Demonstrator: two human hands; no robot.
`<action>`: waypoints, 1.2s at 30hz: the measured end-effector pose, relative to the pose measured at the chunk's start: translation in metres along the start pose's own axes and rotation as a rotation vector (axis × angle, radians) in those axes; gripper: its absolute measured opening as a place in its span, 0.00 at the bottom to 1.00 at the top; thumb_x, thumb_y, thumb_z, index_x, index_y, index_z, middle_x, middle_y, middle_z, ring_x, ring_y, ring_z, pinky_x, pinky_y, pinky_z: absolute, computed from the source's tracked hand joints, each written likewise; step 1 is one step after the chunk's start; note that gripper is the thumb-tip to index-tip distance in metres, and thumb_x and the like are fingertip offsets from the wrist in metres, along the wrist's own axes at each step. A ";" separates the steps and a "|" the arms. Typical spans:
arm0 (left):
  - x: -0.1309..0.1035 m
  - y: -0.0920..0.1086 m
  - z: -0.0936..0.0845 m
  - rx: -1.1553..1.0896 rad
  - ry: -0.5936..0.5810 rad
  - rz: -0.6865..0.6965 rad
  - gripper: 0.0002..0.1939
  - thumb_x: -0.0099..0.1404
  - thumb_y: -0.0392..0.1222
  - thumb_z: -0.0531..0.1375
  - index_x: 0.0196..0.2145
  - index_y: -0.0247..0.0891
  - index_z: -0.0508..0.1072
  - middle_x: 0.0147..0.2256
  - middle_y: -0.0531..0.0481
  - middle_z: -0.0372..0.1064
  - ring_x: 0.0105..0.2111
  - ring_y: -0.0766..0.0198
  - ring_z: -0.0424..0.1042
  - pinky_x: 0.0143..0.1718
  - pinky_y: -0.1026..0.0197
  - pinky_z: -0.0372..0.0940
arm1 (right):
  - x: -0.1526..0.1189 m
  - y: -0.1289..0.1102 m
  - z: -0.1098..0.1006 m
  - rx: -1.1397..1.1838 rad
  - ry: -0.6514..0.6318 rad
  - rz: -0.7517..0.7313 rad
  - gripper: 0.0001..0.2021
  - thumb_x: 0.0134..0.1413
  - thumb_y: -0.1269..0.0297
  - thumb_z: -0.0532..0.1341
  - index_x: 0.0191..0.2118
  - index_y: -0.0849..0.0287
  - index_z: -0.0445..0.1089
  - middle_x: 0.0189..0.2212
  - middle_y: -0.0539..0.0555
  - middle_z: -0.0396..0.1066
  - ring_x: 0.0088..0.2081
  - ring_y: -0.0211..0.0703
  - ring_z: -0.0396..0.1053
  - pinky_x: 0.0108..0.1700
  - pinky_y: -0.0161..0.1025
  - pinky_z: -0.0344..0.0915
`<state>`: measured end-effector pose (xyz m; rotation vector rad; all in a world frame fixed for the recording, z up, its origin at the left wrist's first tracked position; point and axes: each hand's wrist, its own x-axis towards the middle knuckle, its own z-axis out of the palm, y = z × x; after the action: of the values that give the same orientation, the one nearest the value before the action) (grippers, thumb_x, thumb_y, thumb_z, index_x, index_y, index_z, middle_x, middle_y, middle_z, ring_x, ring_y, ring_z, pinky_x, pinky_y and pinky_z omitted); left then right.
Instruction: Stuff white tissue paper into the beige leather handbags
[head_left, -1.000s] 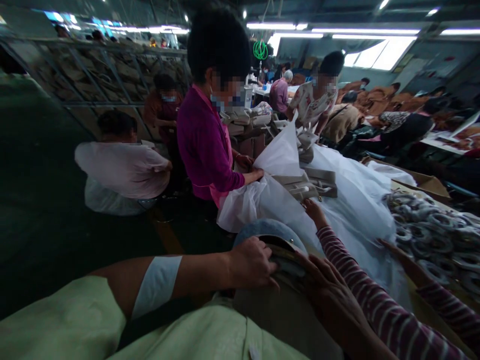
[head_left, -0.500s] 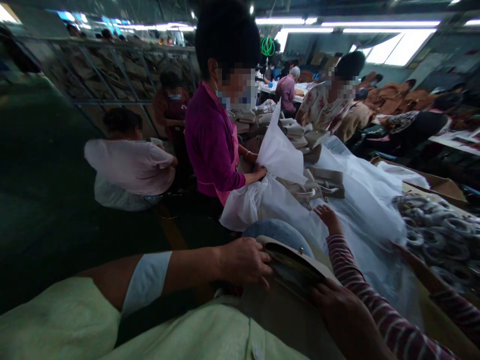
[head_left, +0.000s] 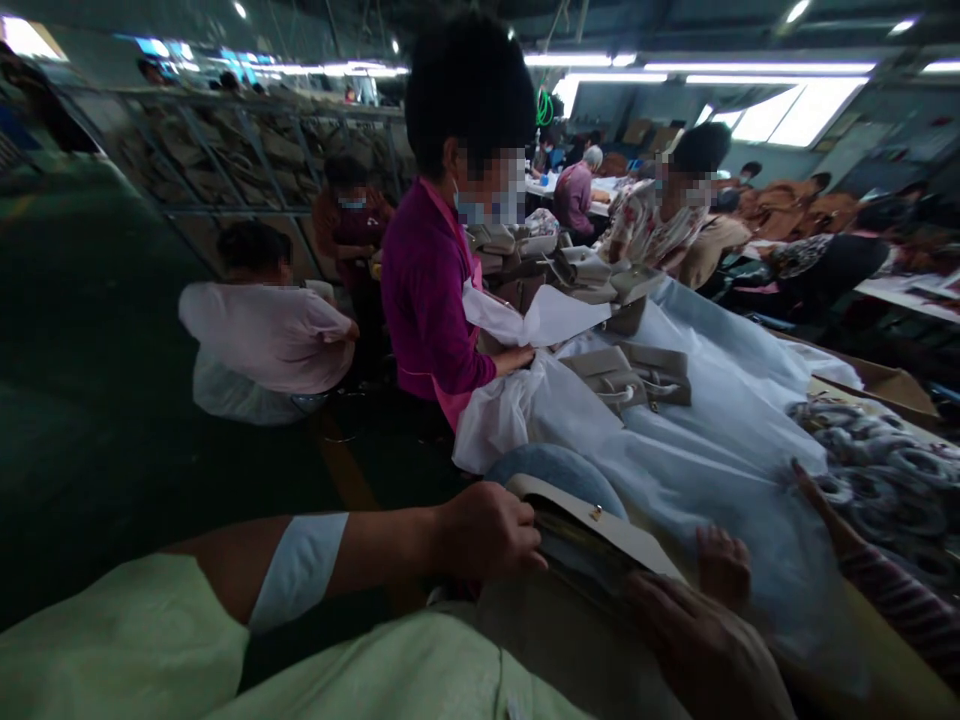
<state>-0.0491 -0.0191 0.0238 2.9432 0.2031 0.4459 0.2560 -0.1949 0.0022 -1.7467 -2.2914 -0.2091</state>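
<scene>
A beige handbag (head_left: 637,535) is in front of me with its mouth open and a small metal clasp (head_left: 596,512) on the raised edge. My left hand (head_left: 487,530) is closed on the left end of the opening, fingers curled at the rim. At the right end, my right hand (head_left: 701,635) grips the rim, its fingertips partly hidden in shadow. The inside of the bag is dark. Just behind it shows a rounded blue-grey pad (head_left: 555,470).
White plastic sheeting (head_left: 720,430) covers the table, with beige bags (head_left: 630,375) on it. A co-worker in purple (head_left: 427,290) stands ahead. Another person's hand (head_left: 724,565) and striped sleeve (head_left: 900,590) are at my right. Coiled rings (head_left: 892,450) lie beyond.
The striped-sleeved person's near hand has drawn back toward me, beside my right hand. The purple-clad co-worker has lowered the white sheet. My hands stay on the handbag.
</scene>
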 end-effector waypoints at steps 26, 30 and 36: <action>0.050 0.004 -0.001 -0.372 0.119 -0.142 0.17 0.73 0.42 0.64 0.56 0.30 0.77 0.54 0.38 0.78 0.55 0.52 0.76 0.61 0.55 0.68 | 0.057 0.027 0.004 0.741 -0.504 0.553 0.16 0.56 0.53 0.57 0.41 0.53 0.78 0.31 0.54 0.79 0.34 0.49 0.72 0.38 0.41 0.67; 0.042 0.016 0.029 -0.058 -0.076 0.127 0.37 0.74 0.63 0.63 0.61 0.22 0.74 0.59 0.31 0.74 0.58 0.45 0.74 0.61 0.51 0.67 | 0.059 0.035 0.007 0.813 -0.574 0.562 0.24 0.43 0.57 0.59 0.48 0.57 0.78 0.39 0.54 0.82 0.42 0.52 0.75 0.45 0.42 0.69; 0.045 0.005 0.035 -0.026 -0.086 0.172 0.36 0.71 0.67 0.64 0.55 0.26 0.78 0.52 0.36 0.79 0.51 0.49 0.77 0.55 0.53 0.70 | 0.075 0.017 -0.011 0.650 -0.596 0.683 0.29 0.47 0.49 0.61 0.52 0.58 0.78 0.43 0.57 0.83 0.44 0.57 0.78 0.49 0.45 0.70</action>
<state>0.0045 -0.0217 0.0046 2.9589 -0.0670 0.3396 0.2548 -0.1241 0.0335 -2.2124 -1.5767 1.1638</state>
